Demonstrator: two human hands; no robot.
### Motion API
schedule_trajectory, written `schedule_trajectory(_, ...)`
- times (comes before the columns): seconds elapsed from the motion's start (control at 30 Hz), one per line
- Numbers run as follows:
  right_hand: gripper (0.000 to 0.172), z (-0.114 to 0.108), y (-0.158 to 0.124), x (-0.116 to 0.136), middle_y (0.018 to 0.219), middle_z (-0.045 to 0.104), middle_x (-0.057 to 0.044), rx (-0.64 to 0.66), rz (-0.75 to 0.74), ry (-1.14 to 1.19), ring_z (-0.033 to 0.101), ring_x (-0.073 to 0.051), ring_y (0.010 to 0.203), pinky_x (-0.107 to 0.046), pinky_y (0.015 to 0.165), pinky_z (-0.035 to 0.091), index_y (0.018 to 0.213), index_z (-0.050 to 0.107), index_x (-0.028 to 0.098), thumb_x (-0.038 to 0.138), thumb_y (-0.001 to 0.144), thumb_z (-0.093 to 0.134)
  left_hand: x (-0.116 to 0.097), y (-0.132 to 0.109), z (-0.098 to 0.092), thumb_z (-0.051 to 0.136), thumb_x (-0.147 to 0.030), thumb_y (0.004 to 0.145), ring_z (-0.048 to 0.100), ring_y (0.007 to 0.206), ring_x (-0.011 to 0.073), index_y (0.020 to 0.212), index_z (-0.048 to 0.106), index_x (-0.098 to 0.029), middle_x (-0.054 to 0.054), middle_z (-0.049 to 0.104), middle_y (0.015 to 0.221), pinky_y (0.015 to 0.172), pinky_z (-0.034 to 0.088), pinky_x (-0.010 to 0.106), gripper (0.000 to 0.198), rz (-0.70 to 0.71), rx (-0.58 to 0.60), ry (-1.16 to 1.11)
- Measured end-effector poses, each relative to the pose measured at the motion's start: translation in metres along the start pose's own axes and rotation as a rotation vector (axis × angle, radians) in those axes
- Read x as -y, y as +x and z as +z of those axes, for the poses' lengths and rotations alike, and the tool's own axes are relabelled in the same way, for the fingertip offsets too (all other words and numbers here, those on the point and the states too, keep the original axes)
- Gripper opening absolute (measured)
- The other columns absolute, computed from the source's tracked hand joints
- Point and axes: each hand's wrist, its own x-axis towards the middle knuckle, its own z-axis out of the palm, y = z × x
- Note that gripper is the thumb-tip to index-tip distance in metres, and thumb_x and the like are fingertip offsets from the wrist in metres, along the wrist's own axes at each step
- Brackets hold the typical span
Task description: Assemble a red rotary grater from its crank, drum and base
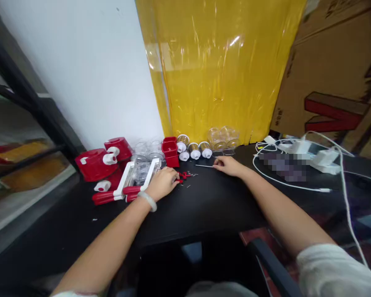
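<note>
My left hand rests on the black table, fingers curled, touching a small red plastic part at its fingertips. It lies beside a white and red frame piece. My right hand lies further right with fingers pinched on the end of a thin metal rod that lies flat on the table. Small screws or pins are scattered between the hands.
Red housings and clear plastic cups stand at the back by the wall. Three metal drums with white caps sit beside a red box. White chargers and cables lie right. Yellow plastic sheet and cardboard boxes stand behind.
</note>
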Motion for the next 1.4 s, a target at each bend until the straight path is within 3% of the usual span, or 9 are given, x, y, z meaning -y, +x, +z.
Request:
schedule_trajectory(0.1, 0.016, 0.002, 0.001, -0.001, 0.086, 0.062, -0.007, -0.171, -0.095, -0.058, 0.06, -0.017, 0.077, -0.029, 0.076, 0.047, 0.093, 0.067, 0.015, 0.028, 0.086, 0.062, 0.0, -0.002, 0.0, 0.064, -0.024, 0.086, 0.061, 0.097, 0.0252, 0.091, 0.07, -0.019, 0.007, 0.07, 0.098, 0.09, 0.047, 0.039, 0.009, 0.007, -0.011, -0.017)
schedule_trajectory(0.2, 0.018, 0.01, 0.006, 0.01, 0.099, 0.062, -0.011, -0.253, -0.2, -0.085, 0.061, -0.02, 0.093, -0.033, 0.088, 0.047, 0.101, 0.066, 0.015, 0.026, 0.089, 0.058, 0.002, -0.003, -0.002, 0.066, -0.027, 0.085, 0.061, 0.099, 0.0249, 0.092, 0.069, -0.019, 0.008, 0.07, 0.1, 0.093, 0.046, 0.039, 0.012, 0.001, -0.04, -0.044)
schedule_trajectory(0.33, 0.024, 0.029, 0.025, 0.038, 0.111, 0.065, -0.013, -0.118, -0.327, -0.134, 0.06, -0.022, 0.107, -0.034, 0.097, 0.045, 0.112, 0.063, 0.014, 0.021, 0.091, 0.054, 0.004, -0.003, -0.007, 0.06, -0.032, 0.088, 0.062, 0.097, 0.0246, 0.091, 0.069, -0.018, 0.008, 0.07, 0.096, 0.093, 0.046, 0.039, 0.016, -0.029, -0.093, -0.047)
schedule_trajectory(0.47, 0.031, 0.048, 0.056, 0.066, 0.118, 0.067, -0.015, 0.048, -0.199, -0.342, 0.06, -0.022, 0.112, -0.031, 0.095, 0.044, 0.121, 0.061, 0.012, 0.015, 0.092, 0.049, 0.001, -0.004, -0.015, 0.052, -0.027, 0.09, 0.061, 0.095, 0.0255, 0.09, 0.067, -0.019, 0.008, 0.069, 0.092, 0.088, 0.047, 0.038, 0.018, -0.132, -0.152, 0.031)
schedule_trajectory(0.57, 0.032, 0.058, 0.072, 0.082, 0.113, 0.069, -0.018, 0.052, -0.116, -0.415, 0.062, -0.025, 0.107, -0.033, 0.089, 0.045, 0.116, 0.064, 0.011, 0.01, 0.09, 0.047, -0.001, -0.006, -0.019, 0.051, -0.02, 0.086, 0.061, 0.097, 0.0261, 0.093, 0.066, -0.019, 0.007, 0.07, 0.094, 0.082, 0.048, 0.035, 0.017, -0.238, -0.198, 0.09)
schedule_trajectory(0.7, 0.033, 0.068, 0.079, 0.096, 0.11, 0.068, -0.023, 0.005, -0.044, -0.482, 0.054, -0.033, 0.116, -0.043, 0.091, 0.042, 0.113, 0.065, 0.008, 0.01, 0.09, 0.042, -0.002, -0.008, -0.02, 0.05, -0.021, 0.085, 0.065, 0.092, 0.023, 0.096, 0.066, -0.021, 0.004, 0.07, 0.095, 0.074, 0.048, 0.031, 0.018, -0.314, -0.184, 0.075)
schedule_trajectory(1.1, 0.038, 0.072, 0.075, 0.104, 0.113, 0.069, -0.018, 0.114, 0.056, -0.508, 0.046, -0.034, 0.124, -0.044, 0.092, 0.039, 0.122, 0.063, 0.015, 0.016, 0.085, 0.05, -0.005, -0.008, -0.016, 0.05, -0.022, 0.085, 0.068, 0.088, 0.0215, 0.096, 0.067, -0.023, 0.002, 0.074, 0.094, 0.069, 0.047, 0.029, 0.02, -0.329, -0.143, 0.035)
schedule_trajectory(1.4, 0.044, 0.063, 0.068, 0.098, 0.115, 0.071, -0.012, 0.177, -0.044, -0.478, 0.053, -0.032, 0.117, -0.039, 0.091, 0.041, 0.128, 0.062, 0.021, 0.017, 0.086, 0.049, -0.004, -0.007, -0.014, 0.051, -0.024, 0.086, 0.068, 0.087, 0.022, 0.095, 0.068, -0.023, 0.003, 0.074, 0.092, 0.07, 0.048, 0.03, 0.019, -0.334, -0.143, 0.029)
